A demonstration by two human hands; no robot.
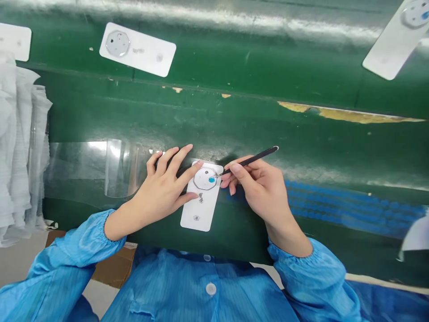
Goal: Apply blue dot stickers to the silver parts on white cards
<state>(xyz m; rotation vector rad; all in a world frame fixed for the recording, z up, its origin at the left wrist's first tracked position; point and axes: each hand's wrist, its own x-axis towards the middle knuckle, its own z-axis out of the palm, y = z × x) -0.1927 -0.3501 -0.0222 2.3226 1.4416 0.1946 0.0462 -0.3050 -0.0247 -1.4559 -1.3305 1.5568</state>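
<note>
Green counter [234,129] is stretching out under bright light, a stack of white sheets [16,143] slumping at its left and a second card [144,51] lying farther back. White card [209,205] is lying between both hands, a round disc [199,182] on its far half. Left hand [164,190] is spreading its fingers, grip clasping nothing, index finger and thumb resting on the card. Grip of the right hand [264,183] is pinching a slim black tool [258,156], probably tweezers, its tip at a blue dot [212,180] on the disc; whether they're touching, I'm not managing to tell. Risks, my guess: a slipping tip could be creasing or skewing the dot; light left-hand pressure could be letting the card twist; a stray thumb could be smudging the dark print [201,197].
</note>
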